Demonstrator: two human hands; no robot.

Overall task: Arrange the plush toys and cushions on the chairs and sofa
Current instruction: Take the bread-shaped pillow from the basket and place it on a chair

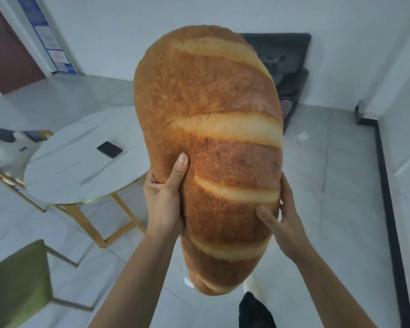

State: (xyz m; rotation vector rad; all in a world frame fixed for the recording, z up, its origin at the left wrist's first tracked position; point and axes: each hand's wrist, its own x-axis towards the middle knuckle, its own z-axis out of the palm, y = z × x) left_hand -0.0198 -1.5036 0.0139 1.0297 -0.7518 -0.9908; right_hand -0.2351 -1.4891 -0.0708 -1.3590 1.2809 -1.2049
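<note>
A large bread-loaf cushion (pixel 213 147), golden brown with pale slash marks, fills the middle of the view, held up in the air lengthwise. My left hand (pixel 163 197) grips its left side with the thumb pressed into the crust. My right hand (pixel 282 221) clasps its right side lower down. Behind the cushion a dark grey chair (pixel 287 65) stands against the far wall, partly hidden. A black-and-white plush toy (pixel 5 147) lies at the left edge. A green chair seat (pixel 19 285) sits at the lower left.
A round white marble table (pixel 81 166) on gold legs stands to the left, with a small black object (pixel 109 149) on it. Pale tiled floor spreads to the right, bounded by a black skirting strip (pixel 388 209). My foot shows at the bottom.
</note>
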